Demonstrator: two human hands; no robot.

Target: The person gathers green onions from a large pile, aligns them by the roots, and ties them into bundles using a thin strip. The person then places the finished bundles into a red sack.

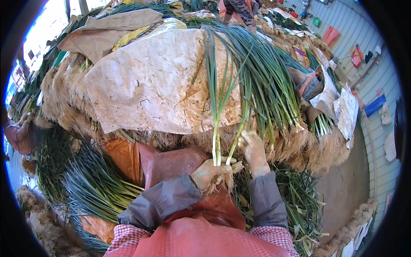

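My left hand (207,173) is closed around the white lower ends of a few green onions (216,141), whose roots hang below it. Their green leaves reach up across a dirty white sheet (160,80). Another onion stalk (238,138) slants with its root end at my left fingers. My right hand (255,154), fingers curled, is at that stalk partway up; its fingertips are partly hidden, though they seem to pinch it. Both hands look covered in mud or thin gloves. A loose row of green onions (273,86) lies on the sheet beyond my right hand, roots towards me.
Rooty bundles (67,86) jut from under the sheet. A bunch of green onions (106,183) lies left of my red apron (199,237). Stripped leaves (298,202) heap up at the right. One person (19,135) is at far left, another (240,13) at the top.
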